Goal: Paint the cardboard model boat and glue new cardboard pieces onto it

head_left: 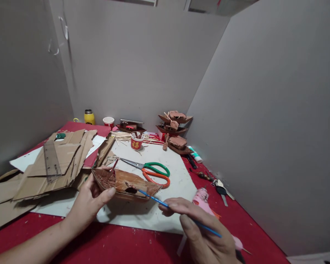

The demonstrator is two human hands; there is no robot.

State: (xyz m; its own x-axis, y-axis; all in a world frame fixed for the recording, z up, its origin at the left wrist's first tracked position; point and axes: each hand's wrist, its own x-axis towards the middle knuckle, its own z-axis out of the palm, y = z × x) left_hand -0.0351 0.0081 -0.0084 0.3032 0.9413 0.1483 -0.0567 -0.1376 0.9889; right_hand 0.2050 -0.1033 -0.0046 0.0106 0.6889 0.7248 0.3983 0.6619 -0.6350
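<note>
My left hand (89,200) grips the left end of a brown cardboard boat model (125,181) and holds it just above a white sheet (165,216). My right hand (202,229) pinches a thin blue-handled paintbrush (178,211). The brush tip touches a dark wet patch on the boat's side. Both hands are closed on what they hold.
Green and orange scissors (154,172) lie behind the boat. A pile of cardboard pieces (49,165) with a ruler sits at left. A red paper cup (136,141), wooden sticks, finished boat models (174,128), a glue tube and a pink glue gun (202,200) crowd the red table by the walls.
</note>
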